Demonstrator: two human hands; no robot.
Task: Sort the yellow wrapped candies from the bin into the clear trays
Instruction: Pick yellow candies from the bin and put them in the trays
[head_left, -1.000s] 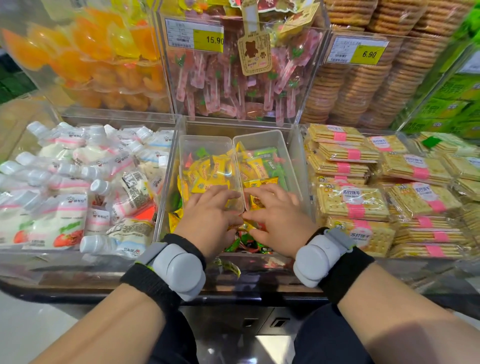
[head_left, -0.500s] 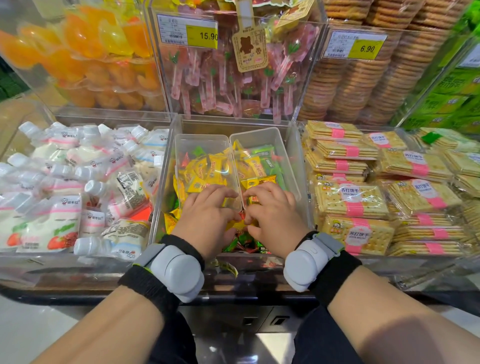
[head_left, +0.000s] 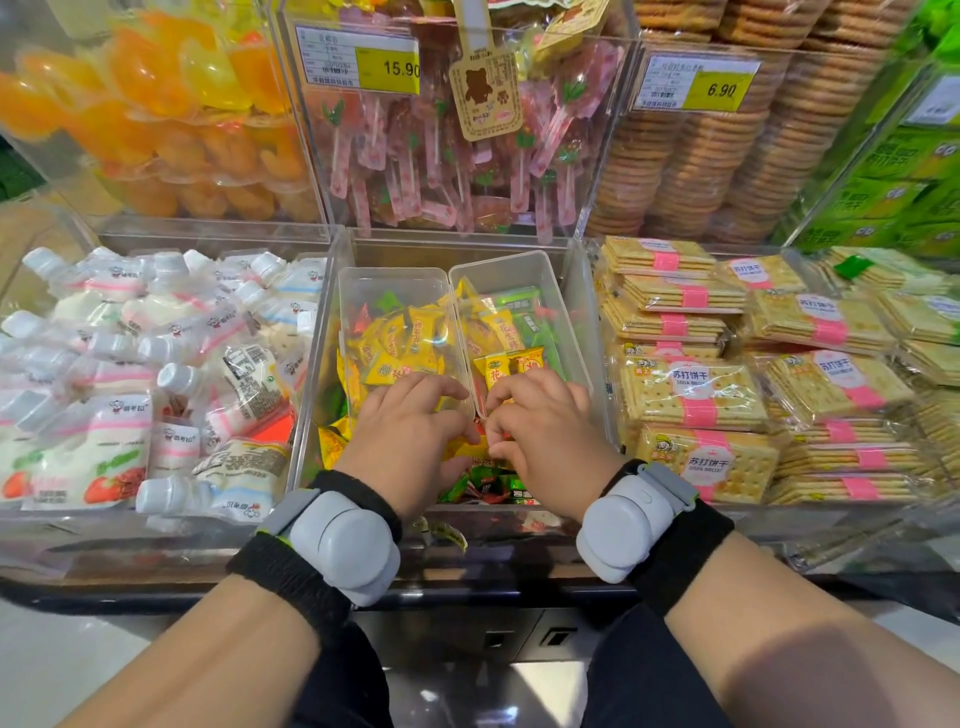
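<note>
I am looking down over a dark counter edge (head_left: 104, 592) at a shop display of clear acrylic compartments, with pale floor showing below it. The middle bin (head_left: 322, 364) is holding two clear plastic trays side by side, the left tray (head_left: 363, 280) and the right tray (head_left: 519, 262), both rectangular with rounded corners. The yellow wrapped candies (head_left: 410, 338) are lying mostly in the left tray, glossy and crinkled, while green wrapped candies (head_left: 514, 301) are mixing with a few yellow ones in the right tray. More loose wrappers are lying in the bin under the wrists.

My left hand (head_left: 410, 436) and right hand (head_left: 540, 431) are meeting at the trays' near ends, fingers curled, both pinching a yellow wrapper between them. Grey wrist units (head_left: 343, 540) on black straps are sitting on both forearms.

Soft white drink pouches (head_left: 104, 436) are filling the bin to the left, and banded cracker packs (head_left: 691, 395) are stacking up on the right. Behind, pink lollipops (head_left: 441, 156) are standing under a yellow price tag (head_left: 387, 65).

Compared with half a second ago, the hands are staying in the same spot, still working together.
</note>
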